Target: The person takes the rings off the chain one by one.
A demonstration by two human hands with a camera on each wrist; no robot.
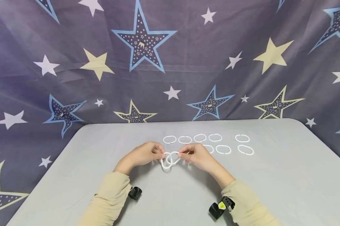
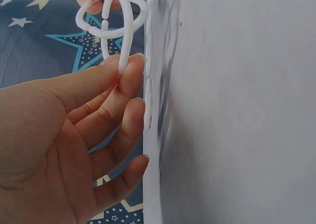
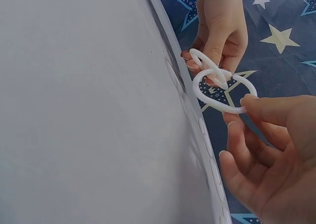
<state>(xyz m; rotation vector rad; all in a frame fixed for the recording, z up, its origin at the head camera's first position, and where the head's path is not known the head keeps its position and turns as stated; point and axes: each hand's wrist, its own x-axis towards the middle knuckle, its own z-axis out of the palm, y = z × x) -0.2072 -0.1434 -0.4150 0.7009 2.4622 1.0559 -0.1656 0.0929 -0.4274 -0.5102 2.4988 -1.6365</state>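
Note:
Just above the table, two white plastic oval links hang together, one passing through the other. My left hand (image 1: pixel 144 154) pinches the left link (image 2: pixel 127 36) between thumb and index finger, and that link stands upright in the left wrist view. Thumb and fingertips of my right hand (image 1: pixel 197 157) pinch the right link (image 3: pixel 200 93), which crosses it. A small gap shows in the side of each link in the left wrist view. The other fingers of both hands are loosely bent.
Several more white links (image 1: pixel 170 143) lie in two rows on the grey table (image 1: pixel 170 197), beyond the hands and to the right. One link (image 1: pixel 212 148) is partly hidden by my right hand. A star-patterned cloth (image 1: pixel 187 69) hangs behind the table's far edge.

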